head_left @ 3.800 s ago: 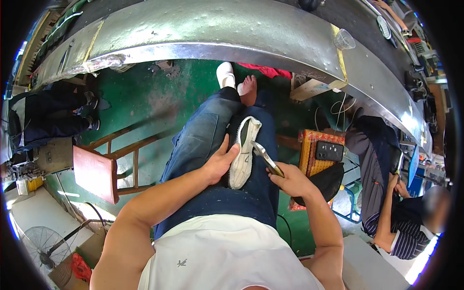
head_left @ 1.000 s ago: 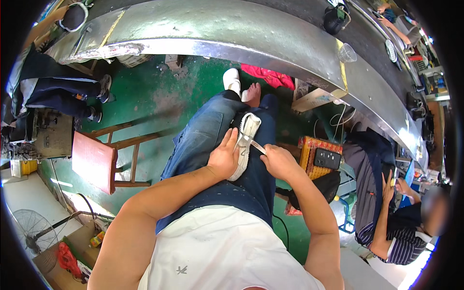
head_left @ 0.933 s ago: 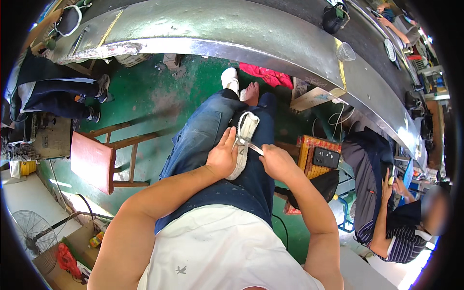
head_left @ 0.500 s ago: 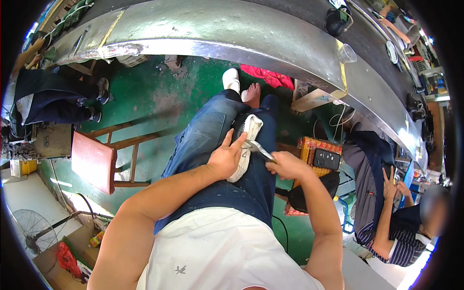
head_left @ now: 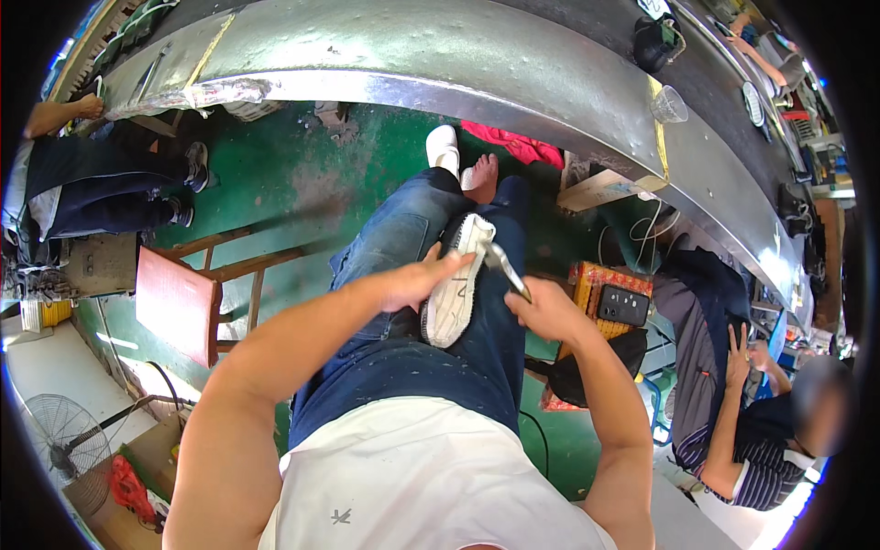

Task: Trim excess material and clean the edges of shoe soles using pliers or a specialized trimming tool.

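Note:
A shoe [head_left: 450, 302] lies along my thighs, its pale, flat underside facing up and a dark side showing at the left edge. My left hand [head_left: 417, 282] grips it from the left, thumb stretched over the pale face and the other fingers partly hidden at its side. In my right hand [head_left: 543, 310] is a curved shiny metal tool [head_left: 507, 272], which looks like shoemaker's pincers. Its handle is inside my closed fingers. The tool's head is close to the shoe's upper right edge; whether it touches cannot be made out.
A long metal workbench [head_left: 394, 46] curves across the far side, bearing a clear cup [head_left: 670, 105] and a black shoe [head_left: 654, 46]. At left stands a stool [head_left: 177, 307]. To my right, a phone [head_left: 623, 304] rests on a patterned seat [head_left: 587, 291]; a co-worker [head_left: 733, 403] sits beyond.
The shoe has turned so its pale underside faces up more. My left hand has shifted its hold, thumb now across the underside. The tool has tilted more upright and its head is farther up the shoe.

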Tool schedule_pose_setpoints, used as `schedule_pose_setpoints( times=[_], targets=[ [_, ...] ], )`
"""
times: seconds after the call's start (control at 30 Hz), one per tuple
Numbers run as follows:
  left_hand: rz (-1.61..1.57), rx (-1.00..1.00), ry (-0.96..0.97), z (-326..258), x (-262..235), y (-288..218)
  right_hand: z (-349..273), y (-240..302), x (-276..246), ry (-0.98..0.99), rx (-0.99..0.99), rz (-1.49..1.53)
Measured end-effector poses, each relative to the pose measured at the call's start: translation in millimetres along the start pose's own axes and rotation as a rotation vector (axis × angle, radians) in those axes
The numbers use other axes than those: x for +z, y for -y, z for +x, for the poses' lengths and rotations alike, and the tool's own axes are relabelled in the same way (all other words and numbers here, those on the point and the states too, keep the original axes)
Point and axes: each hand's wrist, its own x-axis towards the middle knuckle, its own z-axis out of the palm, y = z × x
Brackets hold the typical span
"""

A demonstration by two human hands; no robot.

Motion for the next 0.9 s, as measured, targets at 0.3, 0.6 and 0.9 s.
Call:
schedule_pose_setpoints(
  times=[0.3,0.6,0.9],
  targets=[
    [-0.165,-0.101,0.206,16,-15,-2,-26,19,32,-0.044,-0.262,-0.388],
    [-0.166,-0.121,0.182,17,-11,-4,-18,43,28,-0.105,-0.277,-0.659],
    [0.056,-0.087,0.145,4,-7,-19,-25,-12,69,-0.324,-0.368,-0.424]
  ],
)
